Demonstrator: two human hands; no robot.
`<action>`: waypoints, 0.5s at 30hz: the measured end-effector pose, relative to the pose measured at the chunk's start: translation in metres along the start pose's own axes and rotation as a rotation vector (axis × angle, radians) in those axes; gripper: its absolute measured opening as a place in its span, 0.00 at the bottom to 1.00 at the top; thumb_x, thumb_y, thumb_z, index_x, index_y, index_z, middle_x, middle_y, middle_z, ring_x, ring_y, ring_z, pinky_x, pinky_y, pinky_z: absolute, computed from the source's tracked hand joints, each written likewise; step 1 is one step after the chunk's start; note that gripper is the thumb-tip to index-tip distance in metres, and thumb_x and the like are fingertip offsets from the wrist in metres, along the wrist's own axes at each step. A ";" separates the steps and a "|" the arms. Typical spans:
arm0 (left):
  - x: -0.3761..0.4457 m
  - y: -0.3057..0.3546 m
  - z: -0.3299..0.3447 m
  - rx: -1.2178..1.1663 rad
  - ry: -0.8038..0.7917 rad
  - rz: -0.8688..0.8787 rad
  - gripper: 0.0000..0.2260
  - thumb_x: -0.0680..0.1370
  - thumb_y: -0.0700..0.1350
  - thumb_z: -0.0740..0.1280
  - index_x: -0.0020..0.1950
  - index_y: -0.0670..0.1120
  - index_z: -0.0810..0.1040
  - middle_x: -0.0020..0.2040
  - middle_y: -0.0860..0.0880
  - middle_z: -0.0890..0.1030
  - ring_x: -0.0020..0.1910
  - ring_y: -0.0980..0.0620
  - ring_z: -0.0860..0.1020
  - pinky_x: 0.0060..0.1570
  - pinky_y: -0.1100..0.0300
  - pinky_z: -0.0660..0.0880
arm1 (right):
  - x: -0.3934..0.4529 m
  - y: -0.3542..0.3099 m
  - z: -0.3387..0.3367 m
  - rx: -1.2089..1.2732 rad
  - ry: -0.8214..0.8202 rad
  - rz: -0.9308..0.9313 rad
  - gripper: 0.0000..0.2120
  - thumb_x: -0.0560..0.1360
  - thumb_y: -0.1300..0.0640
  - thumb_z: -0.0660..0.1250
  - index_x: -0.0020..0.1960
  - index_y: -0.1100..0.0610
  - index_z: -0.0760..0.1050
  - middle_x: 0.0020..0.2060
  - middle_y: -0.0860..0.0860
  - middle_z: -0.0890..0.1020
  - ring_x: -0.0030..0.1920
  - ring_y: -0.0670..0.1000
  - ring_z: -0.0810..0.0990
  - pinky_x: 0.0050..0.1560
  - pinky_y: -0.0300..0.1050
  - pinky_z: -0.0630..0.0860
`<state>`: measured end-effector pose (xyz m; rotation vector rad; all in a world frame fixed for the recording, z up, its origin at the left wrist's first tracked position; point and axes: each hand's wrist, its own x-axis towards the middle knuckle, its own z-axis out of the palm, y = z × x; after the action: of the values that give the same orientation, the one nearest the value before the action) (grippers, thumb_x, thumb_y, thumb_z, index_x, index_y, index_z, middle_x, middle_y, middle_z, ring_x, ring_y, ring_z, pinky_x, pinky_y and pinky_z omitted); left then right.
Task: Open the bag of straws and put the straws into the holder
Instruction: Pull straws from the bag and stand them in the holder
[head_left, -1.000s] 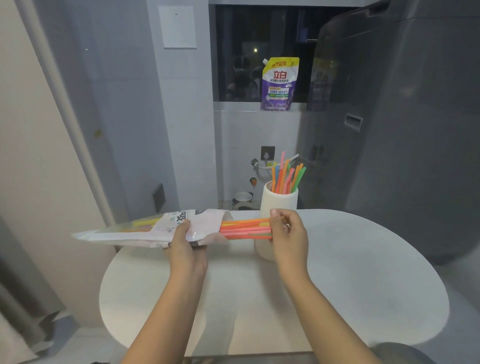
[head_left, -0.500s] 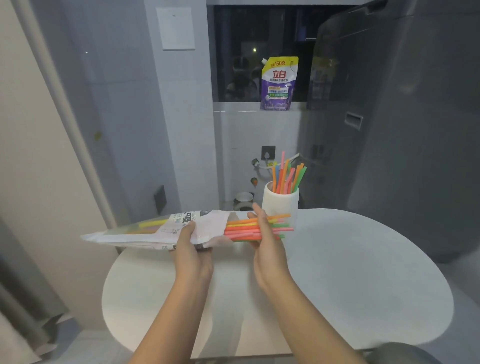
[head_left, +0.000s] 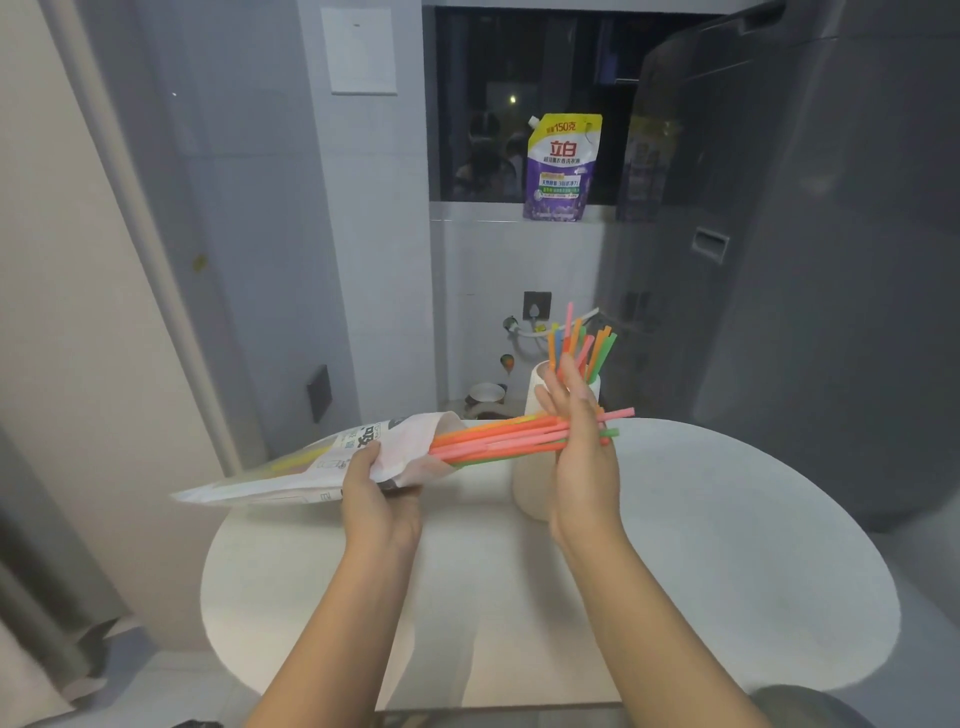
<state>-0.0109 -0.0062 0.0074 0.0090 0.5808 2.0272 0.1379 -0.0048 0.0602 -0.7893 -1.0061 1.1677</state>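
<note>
I'm seeing the left hand (head_left: 382, 501) gripping the bag (head_left: 311, 467) above the table (head_left: 727, 545), its straws (head_left: 514, 436) lying near-horizontal, tips pointing right toward the holder (head_left: 530, 483); the right hand (head_left: 584, 457), fingers straight, is touching them.

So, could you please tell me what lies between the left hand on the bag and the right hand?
In the head view, a bundle of straws spans from the bag mouth to the right hand.
</note>
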 end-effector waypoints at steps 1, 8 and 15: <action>0.001 0.000 0.000 0.004 0.004 0.001 0.10 0.78 0.37 0.60 0.58 0.43 0.69 0.47 0.47 0.77 0.44 0.51 0.78 0.36 0.62 0.78 | 0.001 -0.003 0.000 0.032 0.021 0.002 0.16 0.81 0.50 0.54 0.58 0.50 0.79 0.58 0.45 0.81 0.58 0.40 0.78 0.61 0.37 0.70; 0.000 0.002 -0.001 0.021 -0.021 0.005 0.06 0.78 0.37 0.59 0.52 0.43 0.72 0.43 0.47 0.78 0.38 0.53 0.81 0.35 0.61 0.78 | 0.014 -0.035 -0.003 0.319 0.132 -0.068 0.26 0.82 0.51 0.52 0.26 0.55 0.69 0.25 0.52 0.80 0.40 0.56 0.84 0.56 0.50 0.75; -0.001 -0.001 -0.001 -0.014 0.017 -0.046 0.06 0.78 0.36 0.60 0.53 0.43 0.71 0.44 0.47 0.78 0.42 0.51 0.79 0.45 0.58 0.76 | 0.030 -0.082 0.003 0.462 0.187 -0.083 0.26 0.79 0.48 0.57 0.23 0.52 0.59 0.18 0.46 0.58 0.19 0.46 0.57 0.21 0.35 0.63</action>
<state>-0.0101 -0.0068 0.0058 -0.0296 0.5723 1.9881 0.1675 0.0054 0.1421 -0.4713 -0.5755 1.1708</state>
